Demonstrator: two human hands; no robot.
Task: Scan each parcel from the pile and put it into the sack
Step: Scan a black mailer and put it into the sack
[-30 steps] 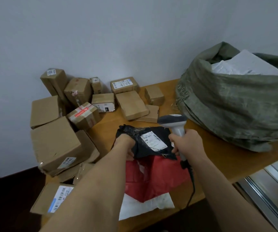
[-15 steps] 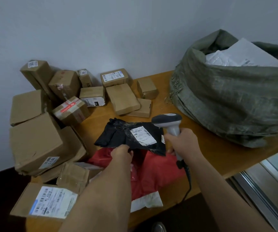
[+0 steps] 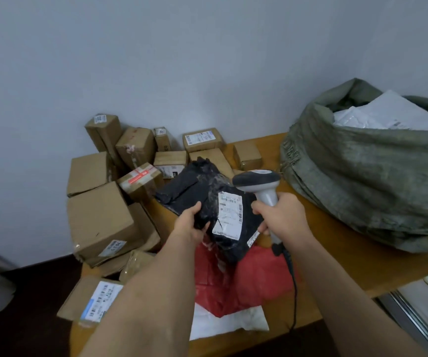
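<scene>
The left hand [image 3: 191, 224] gripped the black parcel [image 3: 207, 202]; at its three o'clock, the right hand [image 3: 283, 217] clasped the scanner [image 3: 259, 181].

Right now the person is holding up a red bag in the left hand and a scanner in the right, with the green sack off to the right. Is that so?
Not quite. The head view shows the left hand gripping a black bag; the red bag lies on the table beneath it. The right hand does hold the scanner, and the green sack sits to the right.
</scene>
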